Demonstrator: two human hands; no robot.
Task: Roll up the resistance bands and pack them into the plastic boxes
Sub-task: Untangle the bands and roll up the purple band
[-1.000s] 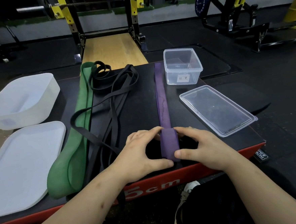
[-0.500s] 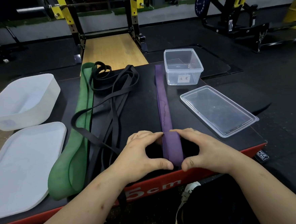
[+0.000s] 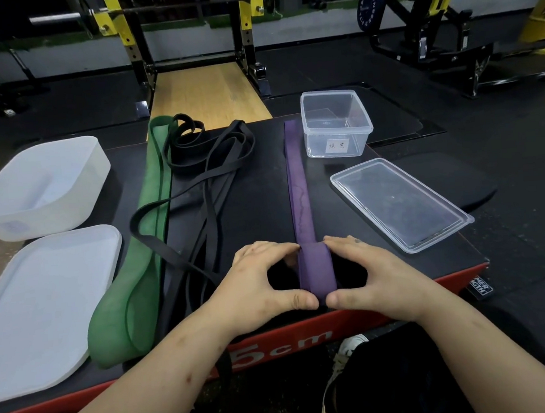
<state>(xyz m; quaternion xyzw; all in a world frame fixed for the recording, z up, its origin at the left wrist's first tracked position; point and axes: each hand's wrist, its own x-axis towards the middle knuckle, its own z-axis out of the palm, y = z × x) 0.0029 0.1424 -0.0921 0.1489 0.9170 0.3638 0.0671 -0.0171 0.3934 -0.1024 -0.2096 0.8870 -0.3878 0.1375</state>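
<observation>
Left hand [image 3: 257, 281], right hand [image 3: 376, 276] pinch purple band [image 3: 299, 188], platform [image 3: 385, 319] reads "5cm"

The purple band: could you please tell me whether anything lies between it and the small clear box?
Nothing visible does. The left hand and right hand pinch the purple band at its rolled near end; the clear box stands open beside its far end, its lid lying clear to the right.

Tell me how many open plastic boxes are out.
2: the clear box at the far right beside the purple band; the frosted box at the far left. None seems hidden.
</observation>
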